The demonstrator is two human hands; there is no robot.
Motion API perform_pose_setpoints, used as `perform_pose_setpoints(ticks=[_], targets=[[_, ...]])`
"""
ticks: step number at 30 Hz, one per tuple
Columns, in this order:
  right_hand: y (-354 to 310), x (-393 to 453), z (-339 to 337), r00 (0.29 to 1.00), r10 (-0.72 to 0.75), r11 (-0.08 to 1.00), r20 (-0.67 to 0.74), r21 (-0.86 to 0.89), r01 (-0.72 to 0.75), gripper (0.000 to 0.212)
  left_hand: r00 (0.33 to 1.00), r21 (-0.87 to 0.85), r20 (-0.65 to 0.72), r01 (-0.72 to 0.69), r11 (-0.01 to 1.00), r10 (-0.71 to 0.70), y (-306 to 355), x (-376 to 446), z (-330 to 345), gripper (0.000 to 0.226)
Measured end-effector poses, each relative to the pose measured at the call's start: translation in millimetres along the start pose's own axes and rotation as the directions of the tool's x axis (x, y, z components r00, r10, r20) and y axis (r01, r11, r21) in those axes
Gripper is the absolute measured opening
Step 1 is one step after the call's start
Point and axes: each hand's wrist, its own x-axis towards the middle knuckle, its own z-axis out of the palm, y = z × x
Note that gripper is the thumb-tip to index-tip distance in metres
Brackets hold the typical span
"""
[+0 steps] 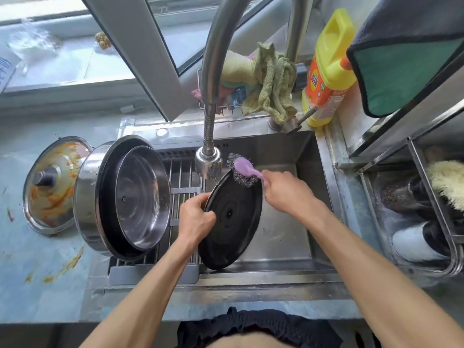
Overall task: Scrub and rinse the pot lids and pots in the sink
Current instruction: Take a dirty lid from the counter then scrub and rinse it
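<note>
A round black pot lid [232, 222] stands tilted on edge inside the steel sink [283, 244]. My left hand [197, 218] grips its left rim. My right hand [283, 189] holds the purple handle of a steel-wool scrubber [242, 170], whose wire pad presses on the lid's upper edge, just below the faucet head [208, 163]. On the drain rack at the left, a large steel pot [93, 197] lies on its side with a smaller steel pot [141, 197] nested in it. A glass lid [52, 187] smeared with orange sauce rests on the counter at far left.
A yellow detergent bottle [329, 69] stands behind the sink's right corner, beside green cloths [271, 81] on a wire holder. A drain rack [180, 177] spans the sink's left part. A steel shelf [426, 217] with brushes and cups is at the right. Orange stains mark the counter.
</note>
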Motion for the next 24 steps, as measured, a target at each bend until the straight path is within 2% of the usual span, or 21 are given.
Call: perform_pose_setpoints(ticks=[2,4,6,10,13,14,16,18,22,24], targets=[[-15.7,-11.2,5.7,0.997,-0.078,0.996,0.0,0.036,0.078,0.021,0.999,0.068,-0.039,0.009,0.998,-0.006,4.4,14.7,1.8,0.017],[-29.2,-19.6,12.8,0.99,-0.14,0.99,0.019,0.034,0.14,0.018,0.999,0.142,-0.029,0.022,0.99,-0.018,5.9,25.2,4.3,0.01],[-27.0,-14.5,14.0,0.994,-0.109,0.994,0.025,0.017,0.109,0.018,0.999,0.137,0.002,0.031,0.99,-0.032,6.7,21.8,6.5,0.013],[-0.4,7.6,5.1,0.999,0.047,0.999,0.012,0.016,-0.047,0.026,0.998,0.04,0.055,-0.007,0.999,0.005,-3.5,-2.6,-1.2,0.031],[-13.1,-1.0,3.0,0.999,-0.03,0.999,0.011,0.032,0.03,0.024,0.998,0.042,0.066,0.023,0.999,-0.026,1.6,7.6,-3.2,0.042],[-22.6,-6.8,5.7,0.997,-0.081,0.996,0.011,0.028,0.081,0.022,0.998,0.077,0.045,0.043,0.996,-0.047,3.4,15.8,-2.1,0.04],[-38.7,-16.4,11.0,0.988,-0.153,0.988,0.038,-0.015,0.153,0.017,0.997,0.128,0.007,0.079,0.989,-0.081,4.1,26.6,1.1,0.022],[-38.7,-15.3,10.6,0.991,-0.126,0.991,0.054,-0.039,0.128,0.016,0.996,0.088,0.035,0.074,0.993,-0.077,0.5,22.9,3.7,0.012],[-11.3,0.3,-0.2,0.999,0.044,0.999,0.012,-0.01,-0.044,0.022,0.994,0.02,0.112,-0.005,1.0,0.002,-6.9,-1.4,-5.8,0.043],[-15.8,-5.0,1.8,1.0,0.01,1.0,0.001,-0.011,-0.01,0.024,0.993,0.037,0.118,0.006,0.999,-0.011,-3.4,3.4,-7.7,0.055]])
